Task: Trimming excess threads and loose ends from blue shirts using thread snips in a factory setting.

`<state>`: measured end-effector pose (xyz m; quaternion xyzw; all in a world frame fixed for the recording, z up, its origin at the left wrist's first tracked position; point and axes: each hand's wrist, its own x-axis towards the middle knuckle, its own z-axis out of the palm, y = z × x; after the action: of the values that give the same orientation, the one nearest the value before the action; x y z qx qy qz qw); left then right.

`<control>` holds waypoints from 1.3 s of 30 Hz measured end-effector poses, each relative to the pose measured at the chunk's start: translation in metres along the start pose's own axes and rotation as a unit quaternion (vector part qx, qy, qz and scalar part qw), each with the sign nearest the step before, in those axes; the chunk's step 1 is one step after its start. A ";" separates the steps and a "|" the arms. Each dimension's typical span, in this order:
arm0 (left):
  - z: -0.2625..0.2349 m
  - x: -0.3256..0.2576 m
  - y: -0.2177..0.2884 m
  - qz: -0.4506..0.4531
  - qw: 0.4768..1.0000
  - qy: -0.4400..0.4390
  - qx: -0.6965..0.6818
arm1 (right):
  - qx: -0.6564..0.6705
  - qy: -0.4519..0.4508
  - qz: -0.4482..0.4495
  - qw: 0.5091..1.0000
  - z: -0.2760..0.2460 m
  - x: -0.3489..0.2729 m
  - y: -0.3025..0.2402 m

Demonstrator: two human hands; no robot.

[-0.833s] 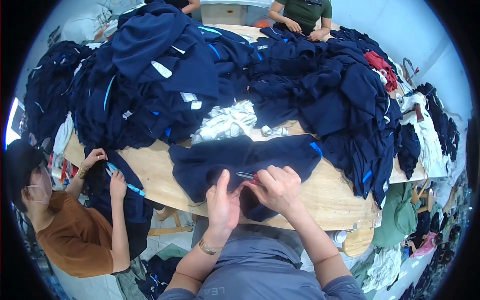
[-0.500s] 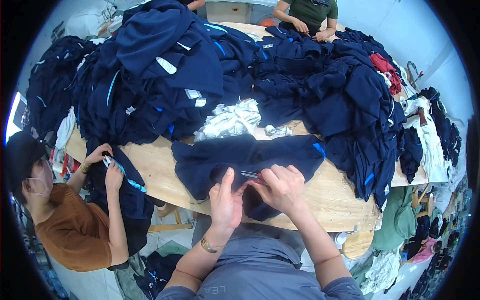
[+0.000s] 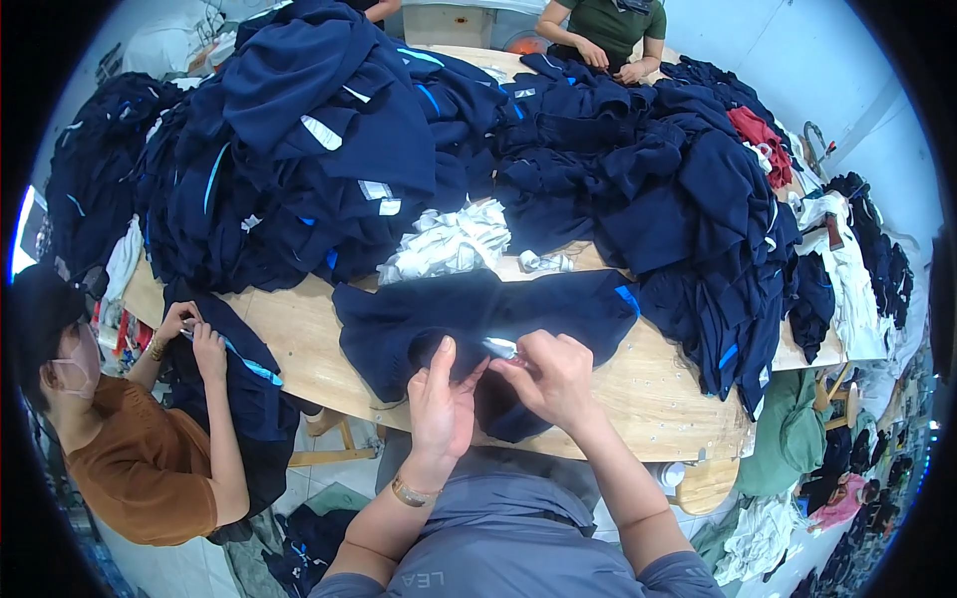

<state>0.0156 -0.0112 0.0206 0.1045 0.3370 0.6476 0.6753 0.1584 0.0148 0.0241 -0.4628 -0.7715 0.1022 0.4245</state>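
Observation:
A dark navy garment (image 3: 558, 294) with a bright blue strip at its right end lies spread on the wooden table in front of me. My right hand (image 3: 548, 374) is closed round a pair of thread snips (image 3: 500, 347), whose metal blades point left over the cloth. Close beside it, my left hand (image 3: 442, 404) has its thumb raised and its fingers stretched toward the snips. Those fingertips touch the near part of the garment, next to a round dark opening (image 3: 429, 349). Whether any thread lies at the blades is too small to tell.
Heaped navy garments (image 3: 299, 130) cover the far left, with another pile (image 3: 638, 169) at the far right. Crumpled white cloth (image 3: 454, 239) lies between them. A co-worker in brown (image 3: 150, 448) handles navy cloth at left; another in green (image 3: 618, 40) works across the table (image 3: 658, 409).
The snips have turned in my right hand, so their blades now catch the light. My left hand has barely moved. At left, the co-worker's hands have shifted slightly along the cloth.

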 end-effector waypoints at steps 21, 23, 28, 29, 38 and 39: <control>0.007 -0.001 0.002 -0.049 0.998 0.013 -0.036 | 0.220 0.035 0.189 0.956 0.010 -0.006 -0.003; -0.002 0.001 0.000 -0.058 0.997 0.009 -0.049 | 0.210 0.009 0.191 0.959 0.005 0.002 -0.019; -0.001 -0.002 -0.005 -0.052 0.997 0.006 -0.058 | 0.064 0.003 -0.069 0.996 0.020 0.006 -0.013; -0.003 -0.002 -0.004 -0.050 0.997 0.007 -0.059 | 0.066 0.002 -0.070 0.995 0.020 0.004 -0.014; -0.001 0.002 0.005 -0.128 0.989 0.013 -0.073 | 0.209 -0.011 0.085 0.974 0.006 -0.010 -0.019; -0.001 0.002 0.004 -0.122 0.989 0.011 -0.087 | 0.218 -0.003 0.087 0.972 0.005 -0.006 -0.017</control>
<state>0.0113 -0.0087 0.0215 -0.0040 0.2970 0.5881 0.7523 0.1447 0.0019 0.0273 -0.4244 -0.6887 0.3057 0.5021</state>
